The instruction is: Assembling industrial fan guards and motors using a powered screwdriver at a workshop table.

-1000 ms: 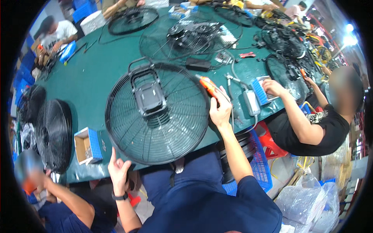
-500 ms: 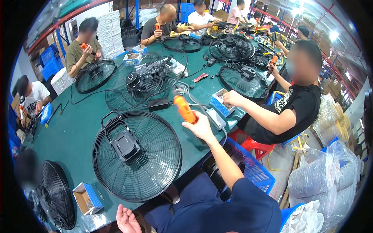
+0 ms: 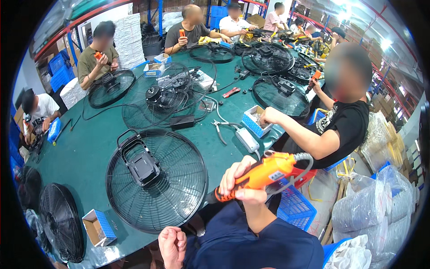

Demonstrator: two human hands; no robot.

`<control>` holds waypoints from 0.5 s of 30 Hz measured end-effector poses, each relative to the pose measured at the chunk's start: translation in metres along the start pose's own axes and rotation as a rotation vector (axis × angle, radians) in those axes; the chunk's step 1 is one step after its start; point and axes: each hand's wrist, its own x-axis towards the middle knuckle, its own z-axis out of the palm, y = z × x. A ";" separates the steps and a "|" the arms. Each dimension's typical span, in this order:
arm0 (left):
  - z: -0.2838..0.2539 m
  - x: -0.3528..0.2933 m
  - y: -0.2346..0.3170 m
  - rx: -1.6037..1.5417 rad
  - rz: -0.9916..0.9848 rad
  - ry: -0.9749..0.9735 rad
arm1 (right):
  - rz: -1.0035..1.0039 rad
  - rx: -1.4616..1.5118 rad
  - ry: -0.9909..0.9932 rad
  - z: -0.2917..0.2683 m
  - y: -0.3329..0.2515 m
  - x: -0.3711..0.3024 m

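In my right hand (image 3: 239, 179) is an orange and black electric screwdriver (image 3: 266, 174), its grey cable looping from the back end. The tool is tilted, and its dark front points left toward the lower right rim of a big round black fan (image 3: 183, 188). The fan lies flat before me, with a square black motor housing and a loop handle on top. My left hand (image 3: 173, 245) is raised just below the fan's near rim, fingers curled in; whatever they may hold is hidden. Beside it on the left stands an open blue and white box (image 3: 99, 227) of small screws.
Pliers (image 3: 218, 130), a white power unit (image 3: 247, 140) and a black adapter (image 3: 182, 122) lie beyond the fan. A co-worker (image 3: 345, 130) at right reaches into another screw box (image 3: 256, 121). Another fan (image 3: 62, 223) leans at left. Blue crate (image 3: 295, 206) beside me.
My right hand has brought the screwdriver back toward me and turned it, uncovering the pliers. My left hand has moved right and up, its fingers more curled.
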 end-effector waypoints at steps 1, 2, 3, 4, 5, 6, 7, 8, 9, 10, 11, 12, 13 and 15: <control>0.002 0.001 -0.002 0.028 -0.008 0.043 | -0.039 -0.003 -0.003 0.005 0.000 -0.001; 0.002 0.001 -0.004 0.055 -0.010 0.092 | -0.053 0.007 -0.020 0.010 -0.002 -0.001; -0.002 -0.001 -0.004 0.020 -0.039 0.093 | -0.063 0.020 -0.037 0.014 -0.004 -0.003; -0.004 -0.003 -0.004 0.019 -0.040 0.094 | -0.074 0.031 -0.053 0.016 -0.006 -0.003; -0.005 -0.004 -0.005 0.041 -0.029 0.134 | -0.099 0.028 -0.090 0.016 -0.006 0.000; -0.007 -0.005 -0.005 0.063 -0.024 0.174 | -0.099 0.023 -0.084 0.017 -0.006 -0.003; -0.008 -0.006 -0.005 0.035 -0.042 0.180 | -0.070 0.036 -0.042 0.018 -0.006 -0.008; -0.012 -0.005 -0.004 0.037 -0.048 0.176 | -0.044 0.047 -0.001 0.019 -0.006 -0.010; -0.015 -0.005 -0.004 0.031 -0.039 0.106 | -0.053 0.053 -0.033 0.017 -0.002 -0.010; -0.019 -0.006 -0.004 0.023 -0.027 0.044 | -0.016 0.033 -0.003 0.020 -0.001 -0.012; -0.022 -0.007 -0.005 0.008 -0.041 0.037 | 0.004 0.041 0.001 0.022 0.002 -0.014; -0.021 -0.006 -0.006 0.009 -0.049 0.030 | 0.019 0.042 0.008 0.024 0.003 -0.016; -0.019 -0.005 -0.006 -0.009 -0.045 0.029 | 0.014 0.035 0.012 0.027 0.003 -0.017; -0.011 -0.005 -0.007 -0.029 -0.044 0.025 | 0.029 0.084 -0.023 0.035 0.003 -0.020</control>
